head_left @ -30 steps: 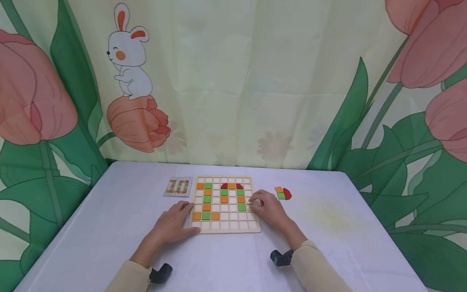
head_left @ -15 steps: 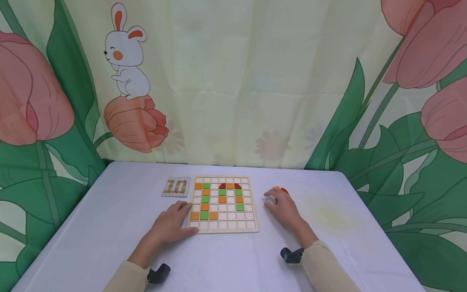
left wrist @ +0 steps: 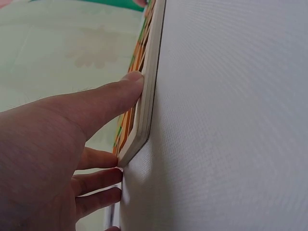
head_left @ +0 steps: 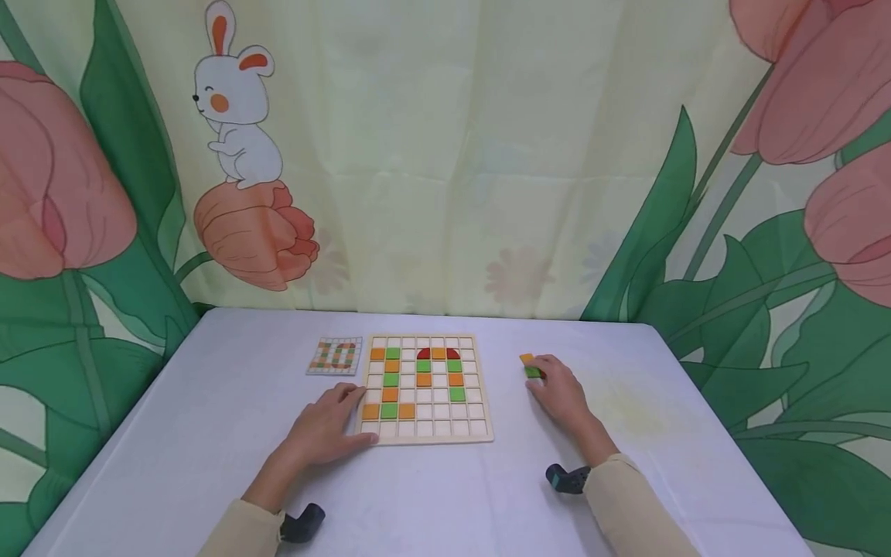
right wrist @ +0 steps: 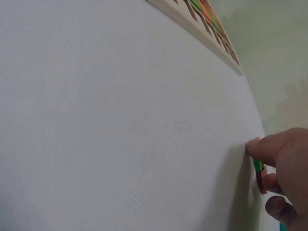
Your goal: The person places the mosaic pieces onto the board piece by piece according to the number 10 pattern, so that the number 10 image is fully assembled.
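A square wooden grid board [head_left: 435, 443] lies on the table, holding orange, green and red tiles in some of its cells. My left hand [head_left: 323, 429] rests at its near left corner. In the left wrist view the straight thumb [left wrist: 118, 94] presses the board's frame [left wrist: 148, 96], with the other fingers along the adjoining side. Right of the board, my right hand [head_left: 560, 394] pinches a green square tile [head_left: 533, 372] between thumb and finger. Beside that tile is an orange tile [head_left: 527, 359]. A red piece [right wrist: 260, 183] shows under the fingers in the right wrist view.
A small pattern card [head_left: 335, 356] with a coloured grid design lies left of the board. White cloth covers the table [head_left: 431, 503]. Behind it hangs a curtain [head_left: 418, 155] printed with tulips and a rabbit. Each wrist wears a black device.
My right hand has left the board's right edge, moved right to the loose tiles and closed its fingers on the green one. The left hand keeps its place at the board.
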Demonstrator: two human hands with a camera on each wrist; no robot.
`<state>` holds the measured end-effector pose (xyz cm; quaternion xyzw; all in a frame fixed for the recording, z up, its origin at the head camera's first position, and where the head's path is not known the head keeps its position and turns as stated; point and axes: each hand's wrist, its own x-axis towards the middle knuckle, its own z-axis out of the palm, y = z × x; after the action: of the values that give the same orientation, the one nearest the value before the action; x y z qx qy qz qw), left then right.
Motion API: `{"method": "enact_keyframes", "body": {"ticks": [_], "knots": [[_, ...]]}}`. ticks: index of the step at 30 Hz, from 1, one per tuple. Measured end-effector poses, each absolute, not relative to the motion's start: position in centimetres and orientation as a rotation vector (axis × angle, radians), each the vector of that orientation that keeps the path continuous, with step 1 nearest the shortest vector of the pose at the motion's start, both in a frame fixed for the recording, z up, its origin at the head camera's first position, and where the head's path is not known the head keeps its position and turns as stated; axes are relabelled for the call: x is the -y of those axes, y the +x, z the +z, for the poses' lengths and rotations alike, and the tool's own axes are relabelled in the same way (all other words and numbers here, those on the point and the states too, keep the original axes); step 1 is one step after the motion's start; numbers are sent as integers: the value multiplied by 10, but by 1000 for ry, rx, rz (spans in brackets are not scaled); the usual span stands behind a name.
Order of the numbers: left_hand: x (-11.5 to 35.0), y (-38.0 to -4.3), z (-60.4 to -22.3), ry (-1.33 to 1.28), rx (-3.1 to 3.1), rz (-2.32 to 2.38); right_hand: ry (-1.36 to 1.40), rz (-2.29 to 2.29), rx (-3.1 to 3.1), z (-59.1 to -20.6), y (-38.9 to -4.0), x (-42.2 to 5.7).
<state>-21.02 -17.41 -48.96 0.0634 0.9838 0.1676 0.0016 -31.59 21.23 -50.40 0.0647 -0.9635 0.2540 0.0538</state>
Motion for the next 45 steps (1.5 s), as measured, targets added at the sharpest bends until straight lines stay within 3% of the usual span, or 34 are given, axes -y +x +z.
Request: {"method": "enact_keyframes", "body": {"ticks": [23, 45], "knots": [[172, -209, -487, 198, -3098, 522, 237, 862, 2908, -507, -311, -207], [172, -209, -486, 179, -3078, 507, 434, 1068, 2794, -498, -290, -146]]}}
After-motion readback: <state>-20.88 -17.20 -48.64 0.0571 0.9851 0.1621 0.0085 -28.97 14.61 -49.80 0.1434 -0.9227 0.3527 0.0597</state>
